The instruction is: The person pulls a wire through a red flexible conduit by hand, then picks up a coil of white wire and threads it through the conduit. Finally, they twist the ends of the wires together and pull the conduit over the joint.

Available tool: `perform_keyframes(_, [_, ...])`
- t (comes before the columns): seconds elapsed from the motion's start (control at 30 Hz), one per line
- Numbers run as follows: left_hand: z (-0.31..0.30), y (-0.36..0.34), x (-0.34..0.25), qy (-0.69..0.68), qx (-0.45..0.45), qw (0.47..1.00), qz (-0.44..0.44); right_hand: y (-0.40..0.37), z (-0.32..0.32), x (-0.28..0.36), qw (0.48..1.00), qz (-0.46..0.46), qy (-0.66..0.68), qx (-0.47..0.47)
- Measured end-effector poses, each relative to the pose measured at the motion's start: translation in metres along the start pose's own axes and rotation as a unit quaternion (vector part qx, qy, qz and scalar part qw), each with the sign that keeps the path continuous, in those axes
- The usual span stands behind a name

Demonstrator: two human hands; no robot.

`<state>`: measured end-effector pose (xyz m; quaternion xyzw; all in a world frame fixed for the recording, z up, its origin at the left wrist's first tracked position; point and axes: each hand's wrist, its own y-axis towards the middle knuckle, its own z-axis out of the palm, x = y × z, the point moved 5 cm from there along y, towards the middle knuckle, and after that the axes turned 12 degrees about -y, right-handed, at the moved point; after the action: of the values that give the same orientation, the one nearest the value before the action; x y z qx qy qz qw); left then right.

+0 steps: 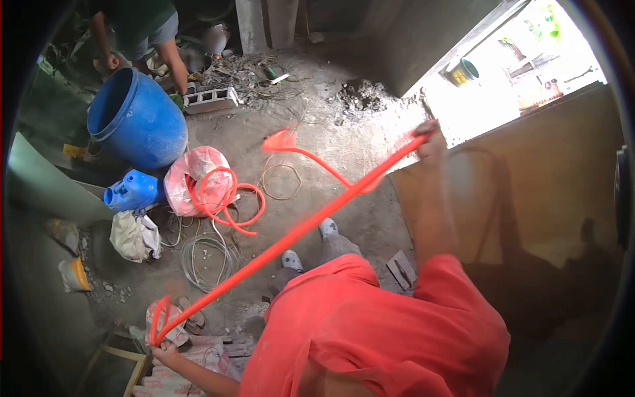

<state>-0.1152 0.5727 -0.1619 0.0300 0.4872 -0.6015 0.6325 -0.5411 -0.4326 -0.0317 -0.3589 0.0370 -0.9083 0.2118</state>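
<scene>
An orange flexible tube (291, 239) stretches taut and slanting across my body between my two spread arms. My left hand (167, 352), low at the left, is closed around one part of it, where the tube bends back upward. At the upper right, my right hand (431, 147) grips the other part; its fingers are partly blurred. From the right-hand side a further length of tube hangs behind and runs to a flat orange piece (280, 140) on the floor. More orange tube lies in loose loops (218, 198) on a plastic-wrapped coil (177, 185).
A blue barrel (149, 126) and a blue jug (134, 190) stand left, near coiled wire (208, 263). A person (142, 33) bends behind the barrel by a hollow block (210, 100). Rubble (362, 96) lies ahead; a wooden board (522, 198) stands right, below an opening.
</scene>
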Motion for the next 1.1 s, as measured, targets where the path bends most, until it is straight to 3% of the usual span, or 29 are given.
perform_keyframes(0.07, [-0.009,-0.001,-0.003,0.045,-0.057,0.995,0.062,0.012,0.006,0.12,0.968,-0.165,-0.185,-0.023])
perform_keyframes(0.13, [0.018,-0.019,0.011,0.093,-0.105,0.983,0.121,-0.001,0.038,0.213,0.948,-0.178,-0.206,-0.166])
perform_keyframes(0.17, [0.014,-0.004,0.02,0.062,-0.101,0.99,0.078,-0.008,0.06,0.238,0.92,-0.234,-0.284,-0.132])
perform_keyframes(0.2, [0.003,0.018,0.023,0.033,-0.098,0.994,0.035,0.003,0.063,0.265,0.898,-0.199,-0.364,-0.149])
perform_keyframes(0.23, [-0.003,0.055,0.037,0.005,-0.025,0.998,-0.059,0.022,0.057,0.286,0.918,-0.131,-0.372,-0.046])
perform_keyframes(0.27, [0.011,0.037,0.052,0.068,-0.04,0.996,-0.032,0.009,0.08,0.283,0.879,-0.17,-0.435,-0.099])
perform_keyframes(0.33, [0.038,0.02,0.094,0.078,0.132,0.972,-0.176,0.014,0.106,0.295,0.78,-0.229,-0.54,-0.221])
perform_keyframes(0.37, [0.051,0.011,0.115,0.081,0.136,0.971,-0.178,0.032,0.1,0.31,0.78,-0.229,-0.537,-0.226])
perform_keyframes(0.43, [0.061,-0.004,0.139,0.136,-0.017,0.99,-0.043,0.063,0.082,0.342,0.769,-0.352,-0.468,-0.257])
perform_keyframes(0.47, [0.078,-0.018,0.155,0.149,-0.014,0.988,-0.03,0.085,0.066,0.36,0.739,-0.397,-0.479,-0.257])
perform_keyframes(0.57, [0.132,-0.076,0.225,0.16,0.112,0.977,-0.085,0.155,-0.046,0.399,0.564,-0.356,-0.702,-0.249])
perform_keyframes(0.63, [0.175,-0.128,0.276,0.179,0.174,0.964,-0.094,0.223,-0.148,0.392,0.407,-0.224,-0.86,-0.214])
perform_keyframes(0.7, [0.219,-0.182,0.325,0.176,0.212,0.955,-0.113,0.28,-0.229,0.343,0.219,-0.035,-0.962,-0.159])
perform_keyframes(0.73, [0.22,-0.185,0.354,0.073,0.215,0.941,-0.25,0.298,-0.255,0.297,0.16,0.027,-0.98,-0.114])
perform_keyframes(0.77, [0.251,-0.218,0.369,0.138,0.224,0.949,-0.174,0.311,-0.269,0.239,0.169,0.051,-0.983,-0.05])
perform_keyframes(0.83, [0.297,-0.273,0.392,0.196,0.236,0.94,-0.148,0.329,-0.313,0.099,0.411,-0.021,-0.898,0.154])
perform_keyframes(0.87, [0.304,-0.284,0.4,0.192,0.23,0.943,-0.143,0.279,-0.265,0.025,0.546,0.094,-0.822,0.136])
perform_keyframes(0.9, [0.314,-0.295,0.411,0.23,0.258,0.924,-0.163,0.205,-0.178,-0.057,0.656,0.198,-0.724,0.083])
perform_keyframes(0.93, [0.323,-0.306,0.422,0.267,0.288,0.901,-0.185,0.156,-0.128,-0.119,0.691,0.218,-0.671,0.158])
perform_keyframes(1.0, [0.341,-0.332,0.431,0.309,0.313,0.875,-0.203,0.062,-0.018,-0.216,0.651,0.293,-0.637,0.291])
perform_keyframes(1.03, [0.343,-0.344,0.438,0.351,0.331,0.848,-0.219,0.016,0.033,-0.239,0.629,0.272,-0.617,0.386])
perform_keyframes(1.07, [0.336,-0.345,0.451,0.346,0.335,0.848,-0.221,-0.02,0.069,-0.262,0.643,0.316,-0.554,0.424])
perform_keyframes(1.1, [0.327,-0.342,0.466,0.416,0.385,0.807,-0.164,-0.052,0.109,-0.272,0.662,0.374,-0.498,0.416])
